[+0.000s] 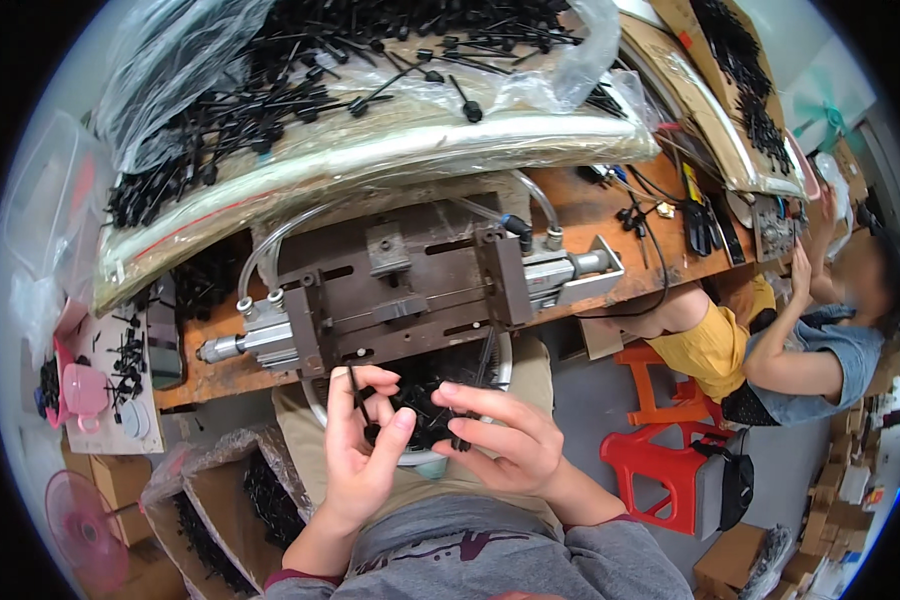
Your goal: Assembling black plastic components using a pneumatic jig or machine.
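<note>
My left hand (362, 455) is closed on a black thin-stemmed plastic part (355, 388), whose stem sticks up between the fingers. Close beside it, my right hand (510, 440) has its fingers curled together. Black bits show at those fingertips, but I cannot tell them from the dark heap behind. Under both hands, a white-rimmed basket (503, 360) of black parts rests at my lap. Just beyond stands a dark metal fixture (430, 265) with a silver cylinder (270, 335) at its left end and another cylinder (560, 275) at its right.
A plastic-lined tray (390, 150) heaped with black stemmed parts sits above the fixture on the wooden bench (610, 215). Pliers (698, 225) lie at right. A co-worker (820, 340) sits beyond a red stool (650, 470). Boxes of parts (235, 500) and a pink fan (85, 530) stand lower left.
</note>
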Available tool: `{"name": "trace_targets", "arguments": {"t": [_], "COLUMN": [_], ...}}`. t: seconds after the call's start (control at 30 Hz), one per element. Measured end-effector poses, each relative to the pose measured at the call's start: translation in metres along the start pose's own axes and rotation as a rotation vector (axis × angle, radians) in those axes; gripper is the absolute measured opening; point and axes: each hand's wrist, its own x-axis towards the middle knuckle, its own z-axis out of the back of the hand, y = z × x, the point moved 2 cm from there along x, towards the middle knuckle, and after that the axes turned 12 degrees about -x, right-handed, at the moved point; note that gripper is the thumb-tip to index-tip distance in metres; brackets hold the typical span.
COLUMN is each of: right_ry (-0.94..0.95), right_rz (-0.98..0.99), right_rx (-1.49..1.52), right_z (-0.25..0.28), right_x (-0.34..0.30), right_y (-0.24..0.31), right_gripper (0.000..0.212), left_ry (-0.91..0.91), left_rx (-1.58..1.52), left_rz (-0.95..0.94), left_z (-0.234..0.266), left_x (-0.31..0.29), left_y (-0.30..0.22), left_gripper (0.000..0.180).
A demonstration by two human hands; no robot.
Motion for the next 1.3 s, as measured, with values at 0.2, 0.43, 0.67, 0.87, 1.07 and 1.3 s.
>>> {"name": "trace_targets", "arguments": {"t": [0.2, 0.43, 0.67, 0.87, 1.07, 1.3], "right_ry": [0.128, 0.299, 0.369, 0.403, 0.419, 0.372], "right_rz": [0.017, 0.103, 0.079, 0.092, 0.082, 0.069], "right_rx": [-0.224, -0.542, -0.672, -0.688, -0.699, -0.725], "right_z": [-0.011, -0.033, -0.033, -0.033, -0.034, -0.035], "right_x": [0.016, 0.026, 0.040, 0.039, 0.041, 0.042], "right_y": [-0.023, -0.028, -0.020, -0.023, -0.018, -0.017], "right_gripper": [0.034, 0.028, 0.027, 0.024, 0.022, 0.025], "left_ry": [-0.004, 0.079, 0.149, 0.275, 0.211, 0.057], "left_rx": [0.084, 0.056, -0.211, -0.281, -0.164, 0.146], "left_rz": [-0.088, 0.000, 0.182, 0.311, 0.079, -0.182], "left_z": [0.010, 0.014, 0.018, 0.021, 0.016, 0.023], "left_x": [-0.005, -0.006, -0.005, -0.003, -0.001, -0.010], "left_y": [-0.002, -0.004, -0.012, -0.011, -0.021, -0.034], "left_gripper": [0.037, 0.048, 0.061, 0.069, 0.059, 0.044]}}
